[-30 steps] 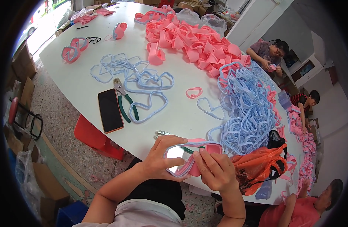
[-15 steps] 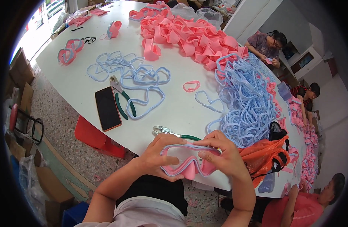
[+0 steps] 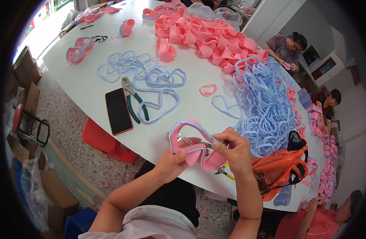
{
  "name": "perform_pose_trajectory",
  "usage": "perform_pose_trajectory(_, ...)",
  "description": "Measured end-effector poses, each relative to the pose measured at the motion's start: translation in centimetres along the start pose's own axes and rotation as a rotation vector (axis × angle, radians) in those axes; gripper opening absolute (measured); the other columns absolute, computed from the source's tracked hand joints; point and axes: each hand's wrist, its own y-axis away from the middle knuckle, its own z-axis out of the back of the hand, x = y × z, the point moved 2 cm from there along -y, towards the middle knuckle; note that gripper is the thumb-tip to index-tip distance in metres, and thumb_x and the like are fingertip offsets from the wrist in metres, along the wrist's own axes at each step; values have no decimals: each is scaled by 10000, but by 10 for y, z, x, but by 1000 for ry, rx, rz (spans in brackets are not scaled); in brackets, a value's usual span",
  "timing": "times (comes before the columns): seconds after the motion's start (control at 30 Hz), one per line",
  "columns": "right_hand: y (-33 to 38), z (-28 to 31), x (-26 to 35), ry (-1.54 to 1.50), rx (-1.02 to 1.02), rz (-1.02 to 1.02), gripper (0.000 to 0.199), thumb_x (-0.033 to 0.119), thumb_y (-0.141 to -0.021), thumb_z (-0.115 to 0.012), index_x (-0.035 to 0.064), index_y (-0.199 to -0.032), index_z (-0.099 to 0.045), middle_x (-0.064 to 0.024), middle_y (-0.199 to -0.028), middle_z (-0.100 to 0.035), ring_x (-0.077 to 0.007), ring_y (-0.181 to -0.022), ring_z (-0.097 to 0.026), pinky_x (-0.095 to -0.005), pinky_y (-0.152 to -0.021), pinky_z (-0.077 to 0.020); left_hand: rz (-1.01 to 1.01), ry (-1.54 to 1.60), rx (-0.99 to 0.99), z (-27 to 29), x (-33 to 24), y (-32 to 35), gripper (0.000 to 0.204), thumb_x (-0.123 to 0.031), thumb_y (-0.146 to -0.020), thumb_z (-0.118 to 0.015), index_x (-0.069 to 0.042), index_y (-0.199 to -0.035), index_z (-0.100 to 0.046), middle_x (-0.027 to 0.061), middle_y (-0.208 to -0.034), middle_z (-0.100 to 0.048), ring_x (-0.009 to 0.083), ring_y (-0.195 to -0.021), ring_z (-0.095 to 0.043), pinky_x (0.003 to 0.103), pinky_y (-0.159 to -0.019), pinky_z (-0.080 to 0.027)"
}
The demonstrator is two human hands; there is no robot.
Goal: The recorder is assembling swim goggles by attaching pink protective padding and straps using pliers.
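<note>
Both hands hold a pink swim mask skirt (image 3: 211, 161) edged with a light-blue rim, tilted above the table's near edge. My left hand (image 3: 171, 162) grips it low on the left, thumb by the nose piece. The thumb and fingers of my right hand (image 3: 232, 149) pinch the blue rim at the upper right. Behind the mask skirt, slip-joint pliers lie mostly hidden. Small yellow-handled pliers (image 3: 226, 173) show partly beneath my right hand. Farther left, green-handled pliers (image 3: 132, 99) lie beside a dark phone (image 3: 119, 111).
A large heap of light-blue rims (image 3: 266, 107) lies to the right, with pink skirts (image 3: 206, 38) piled behind. Loose blue rims (image 3: 161, 105) spread across the middle. An orange plastic bag (image 3: 278, 171) lies near my right forearm. Several people sit around the white table (image 3: 83, 75).
The mask skirt has turned and lifted at its left side. My left hand has slid down to its lower edge; my right hand stays on the right side. The yellow-handled pliers now show.
</note>
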Motion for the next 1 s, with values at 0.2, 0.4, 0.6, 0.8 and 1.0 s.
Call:
perform_pose_trajectory(0.2,-7,-8,-12,54,6,7,196,123,-798,-753,17,-958,-713,11,-796,-543,-75,-694,-440,-219,-651,-368,23,126,-232,-4,12,-6,389,-148,-849,-691,-97,-1184,-499,68,-1117,-587,228,-1074,-587,435,-939,-482)
perform_pose_trajectory(0.4,-2,-9,-23,41,15,-6,176,58,-820,-727,-34,-963,-683,1,-835,-551,-62,-745,-489,-200,-694,-389,6,159,-195,2,14,0,305,-82,-847,-687,-44,-1107,-532,91,-1103,-596,191,-1044,-590,346,-915,-483)
perform_pose_trajectory(0.6,-3,3,-20,-24,-82,24,177,22,-797,-730,-24,-966,-705,4,-820,-566,-66,-723,-499,-204,-667,-391,59,-21,-60,10,-9,-2,542,-309,-903,-635,-29,-1327,-448,113,-1213,-532,186,-1115,-546,357,-941,-457)
perform_pose_trajectory(0.8,-12,14,-19,59,-117,31,185,55,-783,-751,6,-960,-728,16,-785,-557,-61,-687,-474,-206,-636,-374,-82,-713,-4,12,-72,-22,659,-199,-838,-719,-58,-1402,-409,78,-1155,-502,136,-949,-550,296,-862,-505)
perform_pose_trajectory(1.0,-16,13,-9,147,-56,14,235,114,-801,-753,21,-1013,-715,18,-804,-560,-63,-707,-468,-211,-647,-376,26,-930,19,-7,-90,-34,548,-35,-818,-699,-67,-1329,-502,78,-1049,-475,105,-771,-586,239,-618,-560)
